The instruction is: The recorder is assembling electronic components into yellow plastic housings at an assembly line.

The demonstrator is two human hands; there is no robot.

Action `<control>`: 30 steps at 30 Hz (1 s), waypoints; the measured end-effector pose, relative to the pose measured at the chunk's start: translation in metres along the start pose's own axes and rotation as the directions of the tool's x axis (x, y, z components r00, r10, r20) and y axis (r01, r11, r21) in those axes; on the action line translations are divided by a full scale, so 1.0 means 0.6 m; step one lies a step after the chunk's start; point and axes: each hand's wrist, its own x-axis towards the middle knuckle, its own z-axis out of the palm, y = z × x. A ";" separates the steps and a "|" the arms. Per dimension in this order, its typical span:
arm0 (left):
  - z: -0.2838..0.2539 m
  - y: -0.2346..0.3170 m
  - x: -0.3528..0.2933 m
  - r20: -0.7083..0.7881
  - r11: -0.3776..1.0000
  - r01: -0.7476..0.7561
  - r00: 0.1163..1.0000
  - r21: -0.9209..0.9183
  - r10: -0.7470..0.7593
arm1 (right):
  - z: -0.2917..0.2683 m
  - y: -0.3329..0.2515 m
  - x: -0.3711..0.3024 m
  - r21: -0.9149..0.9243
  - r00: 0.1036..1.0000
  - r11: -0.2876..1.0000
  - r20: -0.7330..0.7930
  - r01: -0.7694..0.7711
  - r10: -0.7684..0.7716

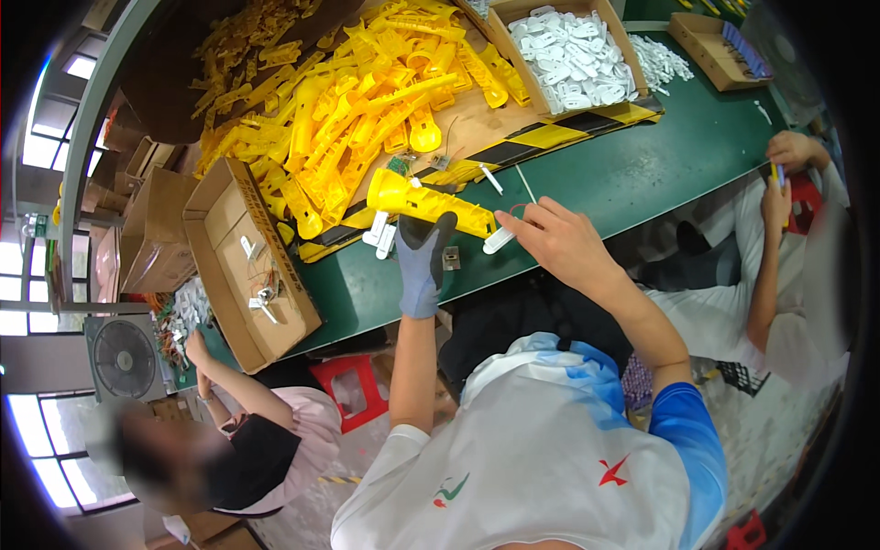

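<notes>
My left hand [423,266], in a grey-blue glove with dark fingertips, is closed around a yellow plastic shell [431,203]. The shell is long, with a wide round end to the left and a narrower end pointing right. My bare right hand [561,240] meets that narrow end with thumb and forefinger pinched together; what they hold is too small to make out. A thin reddish wire [515,208] shows by these fingertips. Just below them is a white plastic piece [498,241]. More white pieces [379,235] sit beside my gloved hand, and a small metal part [451,258] lies to its right.
Yellow shells [367,101] are heaped behind a black-and-yellow striped edge [541,137]. A cardboard box [632,46] of white parts stands at the back; a shallow carton [240,312] with a few parts is left. Co-workers sit on both sides of the green table [706,137].
</notes>
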 end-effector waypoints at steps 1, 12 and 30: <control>-0.001 0.001 -0.006 0.007 1.000 0.002 1.000 0.009 -0.002 | 0.000 0.000 -0.001 0.004 1.000 1.000 -0.008 -0.008 0.008; -0.027 -0.036 -0.060 -0.090 0.996 -0.055 0.994 0.069 0.061 | 0.000 -0.027 -0.001 -0.195 0.999 0.980 0.018 -0.025 0.029; 0.006 0.016 -0.105 0.112 0.849 -0.261 0.965 0.459 0.236 | 0.059 -0.062 -0.017 0.945 0.855 0.201 0.126 -0.258 0.503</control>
